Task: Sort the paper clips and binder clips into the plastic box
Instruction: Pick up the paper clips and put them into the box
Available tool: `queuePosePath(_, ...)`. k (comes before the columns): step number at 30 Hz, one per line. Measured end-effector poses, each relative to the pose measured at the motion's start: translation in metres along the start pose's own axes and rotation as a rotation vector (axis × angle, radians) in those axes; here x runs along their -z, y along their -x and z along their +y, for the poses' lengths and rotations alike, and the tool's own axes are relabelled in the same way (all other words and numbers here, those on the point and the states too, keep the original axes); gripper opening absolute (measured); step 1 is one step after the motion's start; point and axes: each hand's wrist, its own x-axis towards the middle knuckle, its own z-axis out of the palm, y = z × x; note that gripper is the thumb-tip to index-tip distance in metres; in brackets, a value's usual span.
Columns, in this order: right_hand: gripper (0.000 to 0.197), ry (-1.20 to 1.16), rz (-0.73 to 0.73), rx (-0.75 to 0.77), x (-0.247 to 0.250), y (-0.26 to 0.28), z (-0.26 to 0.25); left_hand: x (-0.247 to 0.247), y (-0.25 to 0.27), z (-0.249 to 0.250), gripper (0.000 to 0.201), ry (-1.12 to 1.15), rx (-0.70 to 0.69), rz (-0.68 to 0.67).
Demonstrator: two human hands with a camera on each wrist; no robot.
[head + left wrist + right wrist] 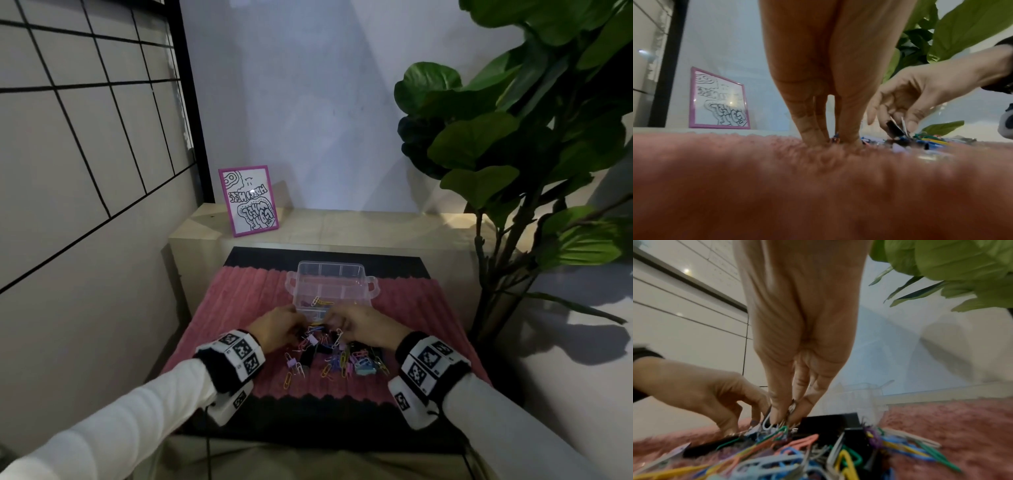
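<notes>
Mixed pile of paper clips (337, 359) and binder clips (310, 356) on pink mat (428, 308), just before plastic box (330, 286). Light, springy, tangle-prone; take by wire handles. Right hand (920, 97) pinches black binder clip (894, 129); left hand (818, 81) fingertips pressed together on a small clip at the mat.

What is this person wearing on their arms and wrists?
Both arms wear long white sleeves. Each wrist carries a black band with white blocks printed in black-and-white square codes, above the bare left hand and right hand. A thin dark cable hangs below the left wrist's block.
</notes>
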Motion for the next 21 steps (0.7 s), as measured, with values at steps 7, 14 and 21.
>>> queuePosePath(7, 0.034, -0.282, 0.123, -0.033, 0.019, 0.016, 0.013, 0.006, -0.003, -0.005, 0.023, -0.007, 0.036, -0.022)
queuePosePath(14, 0.011, -0.353, 0.199, -0.005, 0.011, 0.015, 0.014, 0.009, 0.005, -0.011, 0.02, 0.101, 0.016, 0.03)
queuePosePath(21, 0.011, -0.451, 0.256, 0.006, 0.007, 0.003, 0.006, 0.008, -0.001, -0.001, 0.02, -0.012, 0.097, -0.051)
